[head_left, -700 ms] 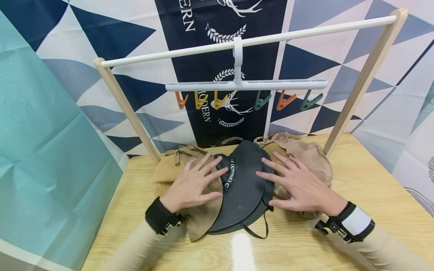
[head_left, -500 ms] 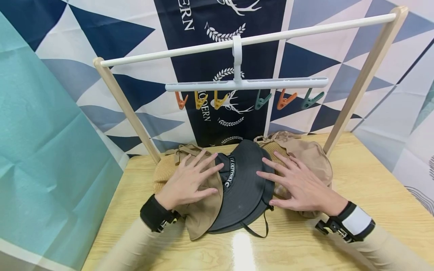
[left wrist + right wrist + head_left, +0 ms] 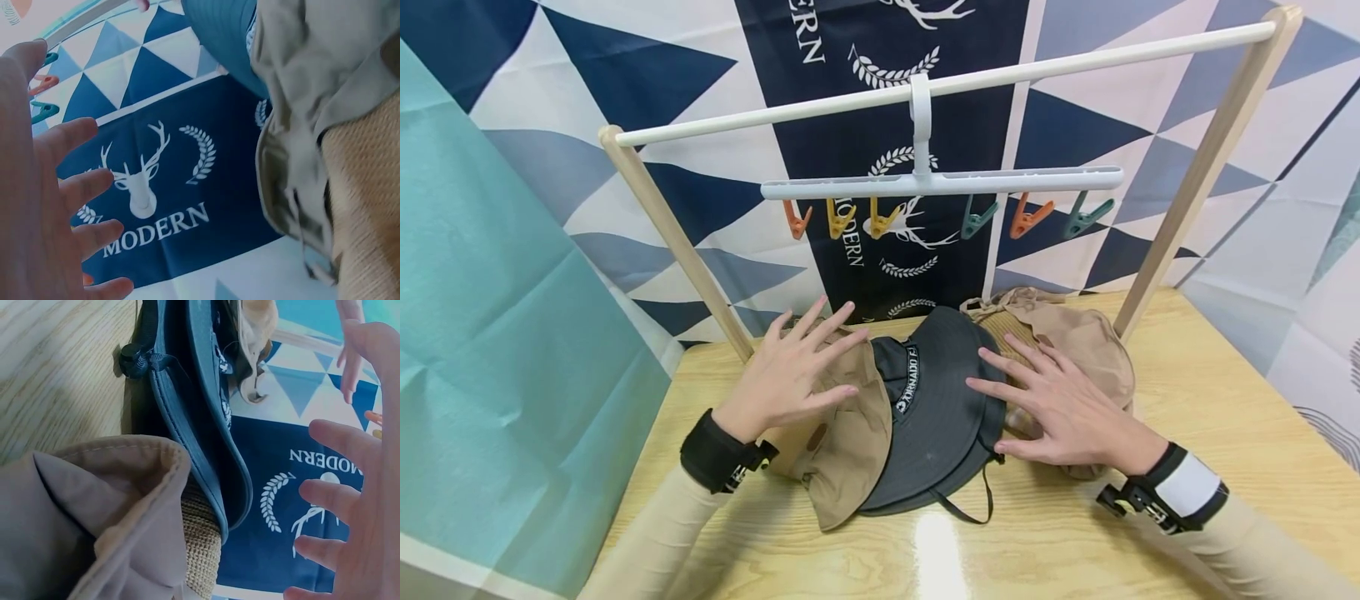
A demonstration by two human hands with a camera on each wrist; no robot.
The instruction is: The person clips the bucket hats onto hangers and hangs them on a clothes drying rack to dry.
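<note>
Three sun hats lie in an overlapping row on the wooden table. On the left is a tan cloth-and-straw hat (image 3: 853, 417), partly under my left hand (image 3: 793, 367) in the head view. A black wide-brimmed hat (image 3: 943, 417) with a lettered band sits in the middle, its cord trailing in front. The right tan hat (image 3: 1093, 354) shows woven straw beside its cloth. My right hand (image 3: 1063, 404) hovers over it with fingers spread. Both wrist views show a gap between hand and hats; the left hand's fingers (image 3: 87, 184) are spread and hold nothing.
A wooden rack with a white rail (image 3: 1000, 77) spans the back. From it hangs a white clip hanger (image 3: 955, 183) with several orange, yellow and green clips. Patterned cloth covers the wall behind, and a teal sheet (image 3: 512, 333) is at left. Bare wood table (image 3: 865, 567) shows in front.
My left hand has moved left and up, away from the black hat, uncovering more of the left tan hat's brim. The right hand stays nearly in place; the hats have not visibly moved.
</note>
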